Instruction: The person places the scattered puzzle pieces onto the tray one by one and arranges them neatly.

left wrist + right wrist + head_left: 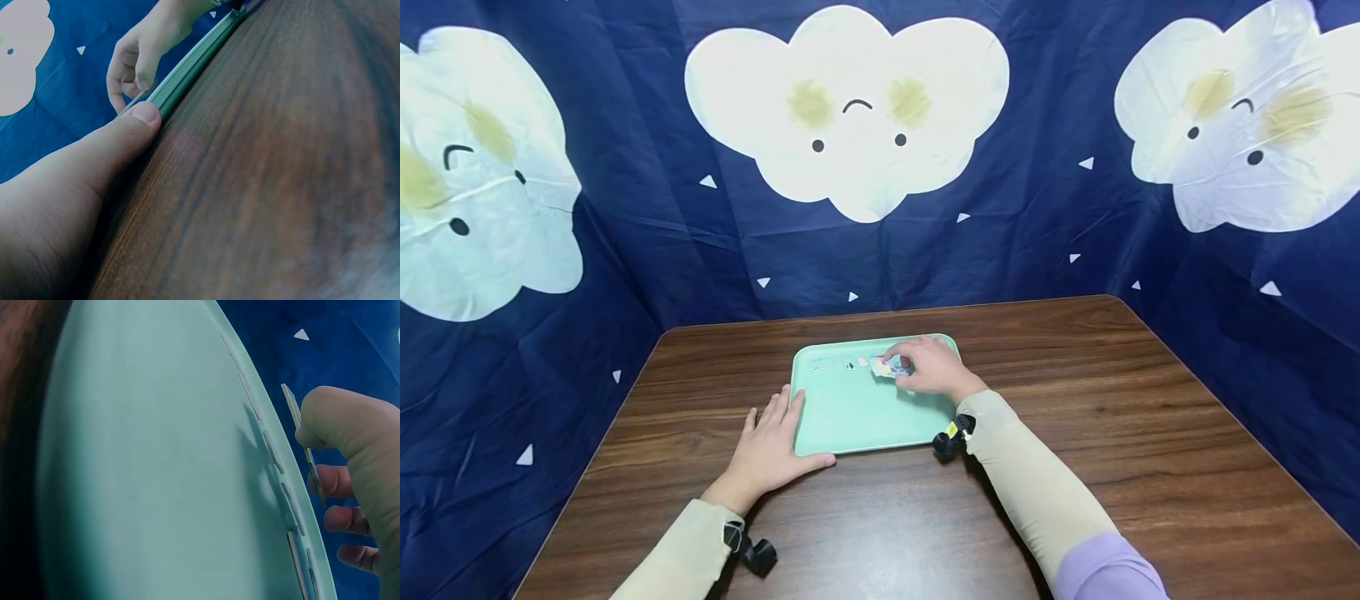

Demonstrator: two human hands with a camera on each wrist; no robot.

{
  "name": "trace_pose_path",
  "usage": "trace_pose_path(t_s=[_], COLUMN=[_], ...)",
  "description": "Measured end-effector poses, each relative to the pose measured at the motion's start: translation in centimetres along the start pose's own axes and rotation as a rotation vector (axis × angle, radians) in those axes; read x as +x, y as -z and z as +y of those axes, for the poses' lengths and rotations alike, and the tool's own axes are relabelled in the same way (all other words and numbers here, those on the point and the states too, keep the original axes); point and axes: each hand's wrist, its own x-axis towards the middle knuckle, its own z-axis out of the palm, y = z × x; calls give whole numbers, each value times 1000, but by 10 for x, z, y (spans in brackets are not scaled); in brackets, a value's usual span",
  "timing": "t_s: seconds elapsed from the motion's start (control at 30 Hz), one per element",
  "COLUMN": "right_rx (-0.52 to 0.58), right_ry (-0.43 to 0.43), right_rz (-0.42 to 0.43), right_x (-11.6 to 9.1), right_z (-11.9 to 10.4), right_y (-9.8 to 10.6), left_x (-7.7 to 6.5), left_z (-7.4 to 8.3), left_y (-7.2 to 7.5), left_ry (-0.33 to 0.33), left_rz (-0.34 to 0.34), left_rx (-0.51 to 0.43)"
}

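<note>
A mint-green tray (857, 417) lies on the table. My left hand (769, 450) rests at its near-left corner with the fingers spread along the left side. The left thumb (140, 119) touches the tray's front rim. Over the back right part of the tray, my right hand (928, 367) pinches a thin flat colourful piece (883, 367) between thumb and fingers. Seen edge-on in the right wrist view, this flat piece (292, 406) is raised off the tray and casts a shadow. Several small flat pieces (273, 452) lie along the far rim; their prints are too small to read.
A brown wood-grain table (700, 375) surrounds the tray. Dark blue cloth (1045, 233) with white cloud shapes (850, 75) hangs behind the table and at both sides. Each wrist wears a small black camera (760, 557).
</note>
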Motion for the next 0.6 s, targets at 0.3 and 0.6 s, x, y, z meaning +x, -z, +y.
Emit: trace_pose_path(t_s=[0.3, 0.6], right_rx=[20, -21], right_ry=[-2, -4], right_rz=[-41, -72], right_x=[6, 11], right_z=[-8, -6], right_y=[-8, -17], left_x=[-1, 0], left_z=[-1, -2], left_y=[0, -2], left_ry=[1, 0], left_rz=[-3, -1], left_rx=[-5, -5])
